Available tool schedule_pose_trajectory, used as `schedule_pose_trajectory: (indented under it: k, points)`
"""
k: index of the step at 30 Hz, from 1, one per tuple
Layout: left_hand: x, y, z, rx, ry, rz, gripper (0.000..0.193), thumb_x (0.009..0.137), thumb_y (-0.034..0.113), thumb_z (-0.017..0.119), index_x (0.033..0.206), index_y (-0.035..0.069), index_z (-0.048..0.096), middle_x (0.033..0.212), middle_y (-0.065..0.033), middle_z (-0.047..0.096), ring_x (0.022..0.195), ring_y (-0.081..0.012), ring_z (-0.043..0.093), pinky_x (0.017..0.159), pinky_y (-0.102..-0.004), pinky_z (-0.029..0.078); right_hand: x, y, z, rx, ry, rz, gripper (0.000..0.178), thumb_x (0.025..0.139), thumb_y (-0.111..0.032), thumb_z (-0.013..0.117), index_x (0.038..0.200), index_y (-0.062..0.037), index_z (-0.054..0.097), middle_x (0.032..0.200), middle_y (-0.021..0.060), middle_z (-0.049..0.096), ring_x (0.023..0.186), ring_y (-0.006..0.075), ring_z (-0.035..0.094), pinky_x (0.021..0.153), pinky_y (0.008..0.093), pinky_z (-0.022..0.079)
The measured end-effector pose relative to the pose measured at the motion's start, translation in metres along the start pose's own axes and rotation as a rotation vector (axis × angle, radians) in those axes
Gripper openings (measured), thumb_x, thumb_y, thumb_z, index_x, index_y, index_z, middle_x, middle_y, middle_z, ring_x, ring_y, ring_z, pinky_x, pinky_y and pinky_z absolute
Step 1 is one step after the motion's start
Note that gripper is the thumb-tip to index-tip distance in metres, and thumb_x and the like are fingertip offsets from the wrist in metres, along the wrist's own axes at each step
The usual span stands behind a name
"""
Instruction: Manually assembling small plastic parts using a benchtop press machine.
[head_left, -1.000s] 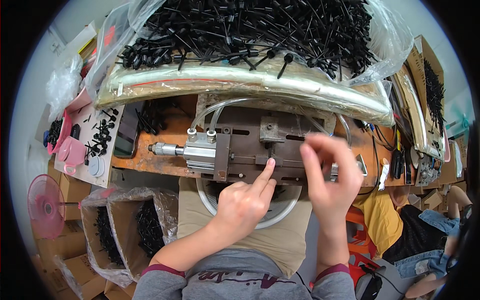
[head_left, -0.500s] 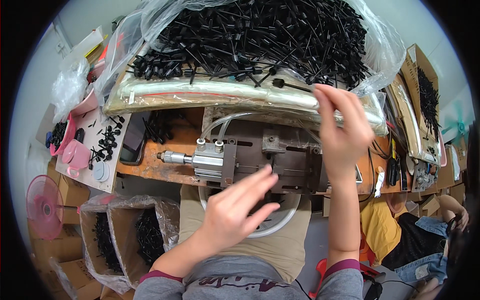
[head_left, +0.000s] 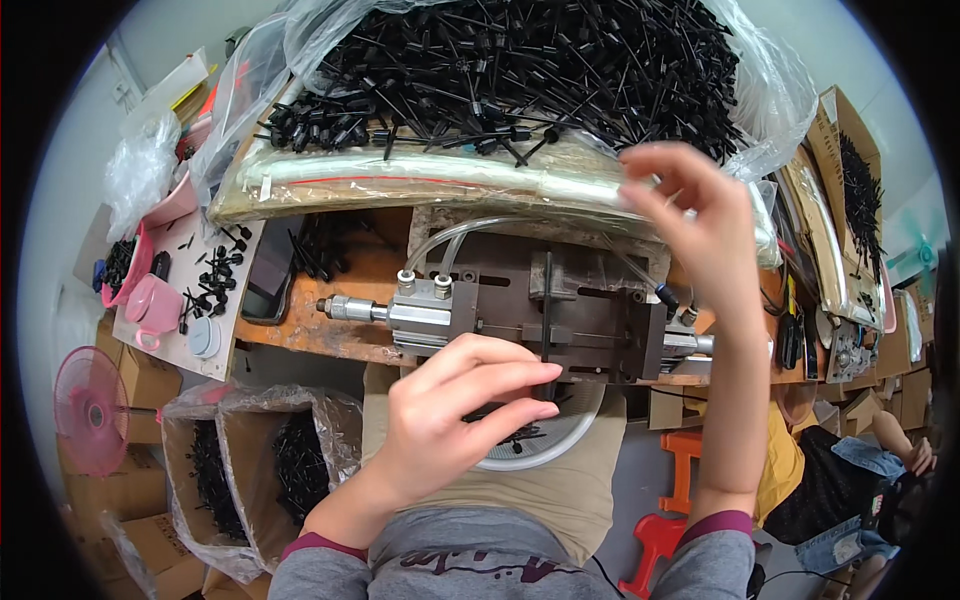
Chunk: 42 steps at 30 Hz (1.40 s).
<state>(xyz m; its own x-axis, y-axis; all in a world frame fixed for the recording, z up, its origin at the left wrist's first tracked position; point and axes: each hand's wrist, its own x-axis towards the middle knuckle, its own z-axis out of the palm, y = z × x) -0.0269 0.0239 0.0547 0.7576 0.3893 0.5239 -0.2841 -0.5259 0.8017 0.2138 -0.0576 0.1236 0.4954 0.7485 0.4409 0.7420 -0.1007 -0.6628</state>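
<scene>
Hovering, fingers parted, the right hand [head_left: 700,225] nears the front-right corner of the wrapped tray [head_left: 400,188]; the left hand [head_left: 445,410], grip unclear, meets a black rod [head_left: 547,310], probably best kept straight.

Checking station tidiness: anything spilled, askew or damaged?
Mildly: loose black stemmed parts lie scattered on the left side table near the pink mug, apart from the large heap. Spilled or set there deliberately, I can't tell. No damage stands out.
</scene>
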Motion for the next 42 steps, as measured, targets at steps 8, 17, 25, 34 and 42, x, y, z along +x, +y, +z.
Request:
schedule_pose_trajectory:
  k: [8, 17, 25, 34, 42]
  points:
    - [-0.023, -0.03, 0.036, 0.52, -0.17, 0.124, 0.023, 0.077, 0.008, 0.077, 0.096, -0.002, 0.069, 0.131, -0.0201, 0.061, 0.081, -0.0253, 0.069, 0.077, -0.0341, 0.058, 0.082, 0.056, -0.005, -0.564, -0.191, -0.143, 0.044, 0.07, 0.002, 0.069, 0.114, -0.0037, 0.066, 0.097, 0.0097, 0.067, 0.079, 0.0221, 0.061, 0.076, 0.0353, 0.052]
    - [-0.018, -0.035, 0.044, 0.677, -0.197, 0.182, 0.024, 0.074, 0.01, 0.078, 0.093, 0.001, 0.067, 0.128, -0.0191, 0.063, 0.074, -0.0231, 0.066, 0.069, -0.0332, 0.055, 0.082, 0.053, -0.001, -0.714, -0.296, -0.141, 0.038, 0.067, -0.005, 0.072, 0.103, -0.001, 0.064, 0.099, 0.0159, 0.067, 0.095, 0.0317, 0.065, 0.083, 0.0385, 0.053]
    - [-0.018, -0.038, 0.048, 0.75, -0.239, 0.141, 0.024, 0.075, 0.014, 0.079, 0.093, 0.004, 0.067, 0.128, -0.0177, 0.064, 0.056, -0.0211, 0.06, 0.058, -0.0303, 0.051, 0.082, 0.054, -0.008, -0.643, -0.253, -0.174, 0.026, 0.07, 0.0, 0.068, 0.096, 0.0005, 0.068, 0.096, 0.0173, 0.071, 0.094, 0.0349, 0.068, 0.084, 0.0387, 0.054]
    - [-0.014, -0.034, 0.04, 0.718, -0.27, 0.127, 0.028, 0.077, 0.019, 0.08, 0.097, 0.004, 0.07, 0.126, -0.0157, 0.066, 0.055, -0.0223, 0.062, 0.056, -0.0296, 0.052, 0.071, 0.051, -0.038, 0.387, 0.006, 0.259, 0.025, 0.09, -0.025, 0.073, 0.093, -0.0005, 0.069, 0.065, 0.0012, 0.064, 0.058, 0.006, 0.057, 0.056, 0.0184, 0.044]
    - [0.007, -0.008, 0.017, 0.278, 0.138, 0.126, 0.041, 0.072, 0.002, 0.084, 0.11, 0.0, 0.07, 0.115, -0.0161, 0.07, 0.088, -0.0201, 0.069, 0.074, -0.0296, 0.058, -0.031, 0.001, 0.006, 0.846, -0.108, 0.409, 0.024, 0.094, -0.021, 0.069, 0.099, 0.0021, 0.066, 0.082, 0.0067, 0.069, 0.057, 0.0075, 0.06, 0.051, 0.0204, 0.047]
